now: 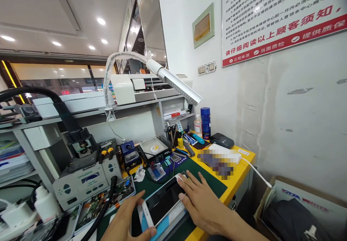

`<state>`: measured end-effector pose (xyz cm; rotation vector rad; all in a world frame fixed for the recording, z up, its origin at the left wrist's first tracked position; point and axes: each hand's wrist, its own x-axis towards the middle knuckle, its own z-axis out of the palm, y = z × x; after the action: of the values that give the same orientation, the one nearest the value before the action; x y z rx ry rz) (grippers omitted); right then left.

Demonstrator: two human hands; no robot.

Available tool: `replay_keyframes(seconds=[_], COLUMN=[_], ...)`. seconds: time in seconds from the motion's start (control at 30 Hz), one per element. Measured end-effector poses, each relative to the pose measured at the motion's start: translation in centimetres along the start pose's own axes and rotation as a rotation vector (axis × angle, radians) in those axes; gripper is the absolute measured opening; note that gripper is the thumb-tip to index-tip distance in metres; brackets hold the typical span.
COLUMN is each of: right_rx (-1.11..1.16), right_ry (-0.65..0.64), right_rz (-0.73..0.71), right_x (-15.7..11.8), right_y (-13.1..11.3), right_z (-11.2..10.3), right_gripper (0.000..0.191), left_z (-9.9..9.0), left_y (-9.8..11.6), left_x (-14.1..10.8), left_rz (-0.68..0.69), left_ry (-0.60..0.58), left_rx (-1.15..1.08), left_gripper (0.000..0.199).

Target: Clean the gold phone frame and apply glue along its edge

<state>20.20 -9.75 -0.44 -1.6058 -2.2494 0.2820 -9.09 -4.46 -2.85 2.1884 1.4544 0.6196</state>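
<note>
A white-framed phone or small tablet [164, 201] with a dark, glossy screen lies tilted over a blue and white flat thing [165, 226] whose kind I cannot make out. My left hand [126, 215] grips its near left end, thumb and forefinger on either side of the white band with the button. My right hand [202, 201] rests on the far right end, fingers spread and stretched out. A little white patch shows at its fingertips; whether it is a wipe or part of the frame I cannot tell. Beneath is a green work mat [211, 183].
A hot-air station [86, 179] and a tray of small parts [108, 197] stand at left, with a black hose [104, 212]. Behind are a blue soldering unit [130, 154], a scale-like plate [154, 149], tools, and a blue can [205, 123]. A box [298, 201] stands right.
</note>
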Motion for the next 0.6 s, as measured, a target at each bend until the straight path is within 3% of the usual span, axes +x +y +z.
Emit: replay_keyframes(seconds=[0.13, 0.3, 0.6], right_rx=[-0.008, -0.056, -0.071], right_ry=[0.006, 0.033, 0.032], right_rz=[-0.008, -0.025, -0.104], right_x=[-0.9, -1.1, -0.7], right_y=[0.2, 0.0, -1.8], right_z=[0.1, 0.5, 1.4], right_gripper=[0.066, 0.063, 0.062], left_z=[-0.2, -0.2, 0.2], left_y=[-0.3, -0.5, 0.0], left_x=[0.4, 0.4, -0.4], left_rz=[-0.056, -0.051, 0.092], left_ry=[-0.119, -0.118, 0.057], left_rx=[-0.001, 0.023, 0.054], left_gripper=[0.083, 0.082, 0.072])
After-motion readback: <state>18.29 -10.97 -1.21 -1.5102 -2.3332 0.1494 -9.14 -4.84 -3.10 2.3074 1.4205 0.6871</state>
